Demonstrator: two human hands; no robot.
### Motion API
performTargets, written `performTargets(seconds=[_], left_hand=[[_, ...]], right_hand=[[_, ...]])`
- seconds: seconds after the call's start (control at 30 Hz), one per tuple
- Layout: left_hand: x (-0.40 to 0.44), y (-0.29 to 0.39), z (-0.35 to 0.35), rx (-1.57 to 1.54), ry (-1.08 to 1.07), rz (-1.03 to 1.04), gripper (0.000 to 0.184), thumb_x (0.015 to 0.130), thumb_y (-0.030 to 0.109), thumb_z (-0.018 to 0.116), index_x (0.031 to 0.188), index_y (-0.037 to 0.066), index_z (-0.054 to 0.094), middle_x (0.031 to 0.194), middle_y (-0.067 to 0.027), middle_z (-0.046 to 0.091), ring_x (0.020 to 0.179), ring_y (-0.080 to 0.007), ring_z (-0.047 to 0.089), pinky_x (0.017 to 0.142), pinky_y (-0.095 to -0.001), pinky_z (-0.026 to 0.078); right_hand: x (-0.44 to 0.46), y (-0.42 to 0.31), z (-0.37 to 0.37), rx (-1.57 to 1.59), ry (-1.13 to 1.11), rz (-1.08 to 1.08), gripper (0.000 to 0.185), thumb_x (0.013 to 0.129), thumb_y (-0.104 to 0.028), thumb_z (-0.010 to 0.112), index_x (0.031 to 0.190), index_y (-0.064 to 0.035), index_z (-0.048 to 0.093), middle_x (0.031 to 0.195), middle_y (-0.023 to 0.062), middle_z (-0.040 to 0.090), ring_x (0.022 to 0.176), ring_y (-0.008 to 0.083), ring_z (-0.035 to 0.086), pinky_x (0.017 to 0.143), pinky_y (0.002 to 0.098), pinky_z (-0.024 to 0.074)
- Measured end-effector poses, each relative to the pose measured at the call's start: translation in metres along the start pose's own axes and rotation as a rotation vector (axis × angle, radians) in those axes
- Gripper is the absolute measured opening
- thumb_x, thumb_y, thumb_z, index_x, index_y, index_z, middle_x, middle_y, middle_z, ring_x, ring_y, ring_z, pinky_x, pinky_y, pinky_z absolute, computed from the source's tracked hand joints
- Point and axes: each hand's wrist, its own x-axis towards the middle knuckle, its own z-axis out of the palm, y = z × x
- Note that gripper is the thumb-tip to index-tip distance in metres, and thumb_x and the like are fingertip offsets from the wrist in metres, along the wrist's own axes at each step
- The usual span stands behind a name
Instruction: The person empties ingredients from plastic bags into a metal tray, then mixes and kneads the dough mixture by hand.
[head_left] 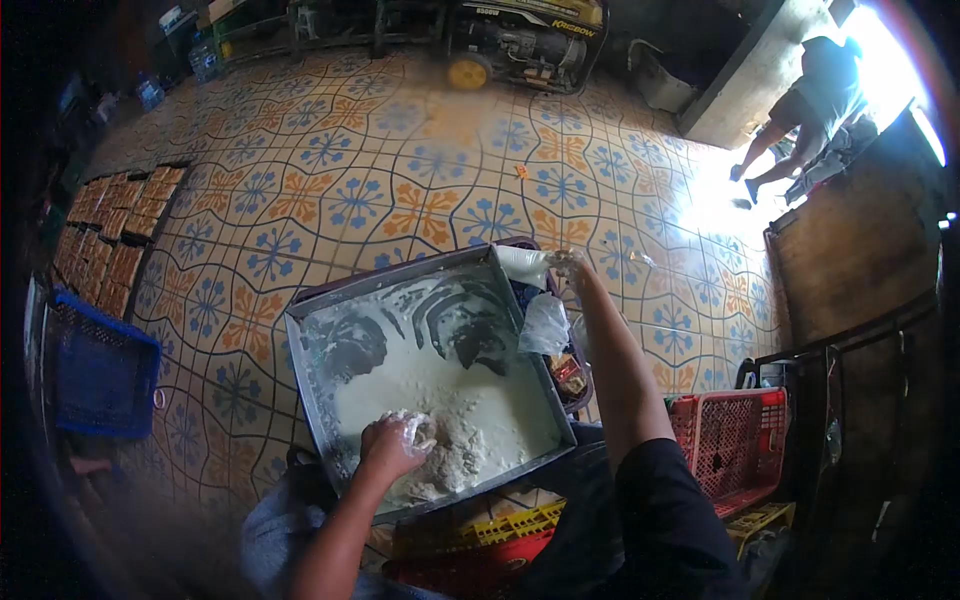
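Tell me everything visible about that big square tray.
The tray is grey, square and low-walled, apparently metal. It lies open side up, slightly askew, near the picture's middle. Pale wet-looking mixture and a floury lump cover much of its floor; dark swept patches show toward the far side. The left hand touches the lump.

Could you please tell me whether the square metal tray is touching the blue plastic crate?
Apart. The head view shows a wide strip of patterned floor tiles between the square metal tray and the blue plastic crate.
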Motion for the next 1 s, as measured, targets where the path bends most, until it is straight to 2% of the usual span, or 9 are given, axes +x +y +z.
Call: performTargets(seconds=[0.03,0.13,0.2,0.3,0.5,0.67,0.83,0.87,1.0], left_hand=[[0.000,0.000,-0.001,-0.012,0.000,-0.001,0.043,0.070,0.038,0.070,0.107,0.016,0.065,0.103,-0.0095,0.065,0.099,-0.0303,0.060,0.085,-0.0431,0.048],[-0.001,0.002,-0.008,-0.045,-0.004,-0.011,0.043,0.071,0.040,0.070,0.107,0.017,0.065,0.104,-0.0097,0.065,0.099,-0.0306,0.060,0.085,-0.0438,0.047],[-0.003,0.006,-0.014,-0.054,0.007,-0.021,0.044,0.071,0.041,0.070,0.108,0.017,0.065,0.105,-0.0097,0.065,0.099,-0.0310,0.060,0.086,-0.0443,0.047],[-0.008,0.000,-0.012,-0.031,0.037,-0.004,0.045,0.071,0.040,0.070,0.109,0.017,0.064,0.107,-0.0096,0.065,0.102,-0.0313,0.059,0.088,-0.0445,0.045],[-0.014,-0.001,-0.020,0.019,0.084,0.023,0.047,0.072,0.043,0.070,0.113,0.021,0.063,0.113,-0.0114,0.061,0.107,-0.0312,0.056,0.092,-0.0420,0.045],[-0.025,0.011,-0.049,0.006,0.164,0.041,0.043,0.072,0.038,0.070,0.111,0.022,0.062,0.116,-0.0120,0.062,0.109,-0.0296,0.057,0.091,-0.0405,0.047],[-0.038,-0.020,-0.052,-0.086,0.343,0.017,0.036,0.074,0.034,0.072,0.106,0.019,0.065,0.110,-0.0099,0.064,0.101,-0.0304,0.060,0.085,-0.0394,0.050],[-0.041,-0.025,-0.054,-0.035,0.353,0.012,0.037,0.075,0.036,0.072,0.107,0.019,0.065,0.106,-0.0096,0.066,0.100,-0.0303,0.061,0.084,-0.0392,0.050],[-0.059,-0.025,-0.067,-0.065,0.363,-0.025,0.040,0.074,0.037,0.073,0.108,0.018,0.065,0.105,-0.0086,0.066,0.099,-0.0293,0.061,0.085,-0.0392,0.049]], right_hand=[[-0.037,-0.023,0.019,0.019,-0.011,-0.128,0.027,0.087,-0.022,0.055,0.094,0.0017,0.065,0.082,0.0112,0.067,0.065,0.0238,0.062,0.057,0.0348,0.0495],[-0.039,-0.028,0.012,-0.303,-0.144,-0.334,0.025,0.088,-0.022,0.056,0.094,0.0004,0.067,0.080,0.0090,0.067,0.065,0.0223,0.062,0.058,0.0340,0.0494],[-0.043,-0.044,0.020,-0.181,-0.158,-0.301,0.023,0.087,-0.021,0.057,0.093,-0.0012,0.067,0.078,0.0088,0.068,0.065,0.0214,0.062,0.058,0.0345,0.0485],[-0.101,-0.102,0.050,-0.666,-0.101,-0.428,0.022,0.084,-0.026,0.066,0.089,-0.0043,0.066,0.077,0.0006,0.063,0.066,0.0103,0.052,0.055,0.0281,0.0411],[-0.200,-0.179,0.080,-1.141,-0.140,-0.762,0.026,0.088,-0.024,0.060,0.097,-0.0002,0.064,0.080,0.0056,0.066,0.077,0.0152,0.062,0.064,0.0339,0.0480],[-0.262,-0.158,0.091,-0.363,-0.415,-0.701,0.027,0.091,-0.026,0.056,0.102,-0.0022,0.064,0.112,0.0137,0.061,0.098,0.0298,0.060,0.082,0.0370,0.0502],[-0.377,-0.184,0.128,-1.159,-0.493,-1.004,0.027,0.092,-0.021,0.056,0.113,-0.0036,0.060,0.116,0.0089,0.060,0.105,0.0238,0.058,0.091,0.0371,0.0476],[-0.352,-0.148,0.126,-1.255,-0.420,-1.331,0.030,0.091,-0.020,0.059,0.116,-0.0046,0.060,0.115,0.0056,0.061,0.105,0.0163,0.057,0.092,0.0338,0.0460],[-0.366,-0.130,0.142,-0.520,-0.708,-0.343,0.022,0.088,-0.014,0.056,0.109,-0.0073,0.063,0.108,0.0127,0.062,0.094,0.0264,0.060,0.079,0.0354,0.0487]])
